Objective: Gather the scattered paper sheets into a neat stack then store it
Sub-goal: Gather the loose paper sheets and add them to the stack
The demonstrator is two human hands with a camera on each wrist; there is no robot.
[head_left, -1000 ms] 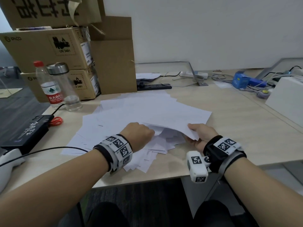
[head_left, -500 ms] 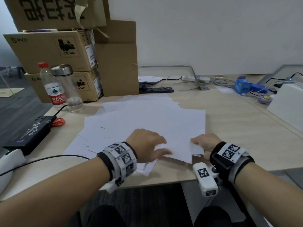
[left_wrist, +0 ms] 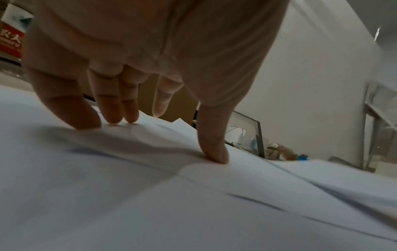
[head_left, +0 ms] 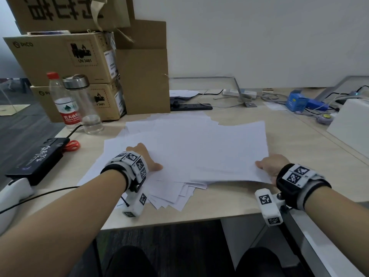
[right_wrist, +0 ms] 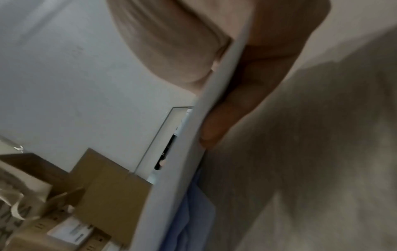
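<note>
The left hand [head_left: 147, 160] lies flat, fingertips [left_wrist: 212, 152] pressing the sheets [head_left: 191, 148]. The right hand [head_left: 269, 164] pinches a bundle's near-right corner, thumb above. The sheets sprawl mid-frame on the desk [head_left: 299, 148], fanned, long edges mostly running away from the viewer. They are likely light, floppy and slippery, so best squeezed at opposite edges.

Left hand [head_left: 146, 159] fingers spread, tips pressing down; right hand [head_left: 272, 163] pinching, thumb on top.

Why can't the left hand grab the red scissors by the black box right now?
It probably could. The left hand is only pressing on the paper sheets, and the bare table leads to the red scissors.
</note>
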